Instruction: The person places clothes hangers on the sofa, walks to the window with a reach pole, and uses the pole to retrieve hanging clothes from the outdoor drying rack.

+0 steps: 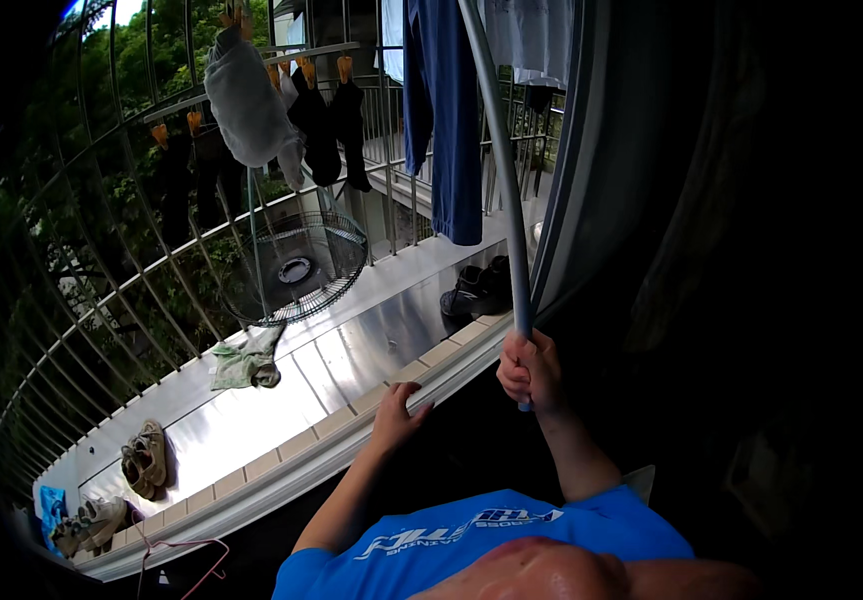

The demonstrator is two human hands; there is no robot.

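My right hand point(532, 371) is wrapped around the lower end of a long grey pole point(505, 150). The pole rises past the window frame towards the hanging laundry, and its upper end runs out of view. Near the tiled edge of the sill, my left hand point(396, 417) is at the white window track point(304, 465), its fingers curved and holding nothing. Whether it touches the track is hard to tell. Navy trousers point(455, 142) hang just left of the pole.
Metal bars point(63, 270) enclose the ledge. Dark socks point(316, 124) and a pale cloth point(245, 105) hang from orange clips. Below them is a round wire fan guard point(295, 271). Black shoes point(476, 289), worn shoes point(144, 459), a green cloth point(247, 361) and a pink hanger point(183, 543) are around the ledge.
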